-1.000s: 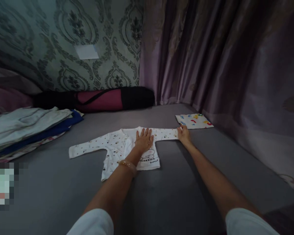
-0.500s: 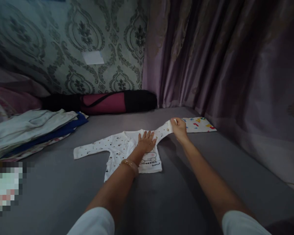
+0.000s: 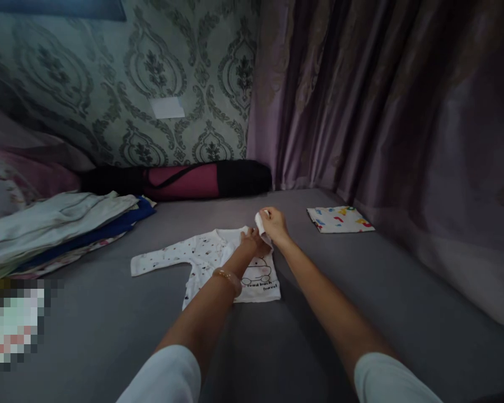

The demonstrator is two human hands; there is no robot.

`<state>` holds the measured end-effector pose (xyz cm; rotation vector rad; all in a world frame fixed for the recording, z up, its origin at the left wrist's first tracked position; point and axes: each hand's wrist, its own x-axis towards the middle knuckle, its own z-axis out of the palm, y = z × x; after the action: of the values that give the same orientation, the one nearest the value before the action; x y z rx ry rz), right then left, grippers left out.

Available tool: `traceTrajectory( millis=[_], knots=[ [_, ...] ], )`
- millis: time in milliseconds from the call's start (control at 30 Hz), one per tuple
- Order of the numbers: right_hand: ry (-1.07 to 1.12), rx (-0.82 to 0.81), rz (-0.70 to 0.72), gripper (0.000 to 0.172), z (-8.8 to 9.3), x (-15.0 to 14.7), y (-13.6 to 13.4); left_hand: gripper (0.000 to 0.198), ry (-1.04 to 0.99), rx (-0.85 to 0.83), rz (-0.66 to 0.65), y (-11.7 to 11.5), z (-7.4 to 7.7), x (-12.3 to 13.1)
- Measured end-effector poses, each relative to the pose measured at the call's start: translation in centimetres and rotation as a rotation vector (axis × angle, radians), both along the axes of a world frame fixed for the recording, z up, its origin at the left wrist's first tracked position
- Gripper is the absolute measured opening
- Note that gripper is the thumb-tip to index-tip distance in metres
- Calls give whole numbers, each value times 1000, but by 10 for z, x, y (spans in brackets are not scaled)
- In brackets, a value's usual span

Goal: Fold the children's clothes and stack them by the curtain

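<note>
A small white baby shirt point(image 3: 201, 258) with tiny prints and a cartoon on its front lies flat on the grey bed sheet point(image 3: 277, 336). Its left sleeve stretches out toward the left. My left hand point(image 3: 252, 242) rests flat on the shirt's chest, fingers spread, partly hidden behind my right hand. My right hand point(image 3: 274, 224) pinches the cuff of the shirt's right sleeve and holds it folded over above the shirt's middle.
A folded white cloth with coloured shapes point(image 3: 340, 219) lies at the right near the purple curtain point(image 3: 403, 112). A stack of folded clothes point(image 3: 63, 226) sits at the left. A pink and black rolled bag point(image 3: 180, 180) lies against the patterned wall.
My right hand has lifted the right sleeve's cuff and carried it leftward over the shirt's middle. My left hand has stayed pressed on the chest.
</note>
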<state>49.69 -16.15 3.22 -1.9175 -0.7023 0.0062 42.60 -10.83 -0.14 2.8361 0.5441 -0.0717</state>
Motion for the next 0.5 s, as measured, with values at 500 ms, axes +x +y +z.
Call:
traceTrajectory(
  millis=[500],
  knots=[
    [142,-48,150,26,-5,-36,21,50,-557,-524,321,60,-13,-71]
  ],
)
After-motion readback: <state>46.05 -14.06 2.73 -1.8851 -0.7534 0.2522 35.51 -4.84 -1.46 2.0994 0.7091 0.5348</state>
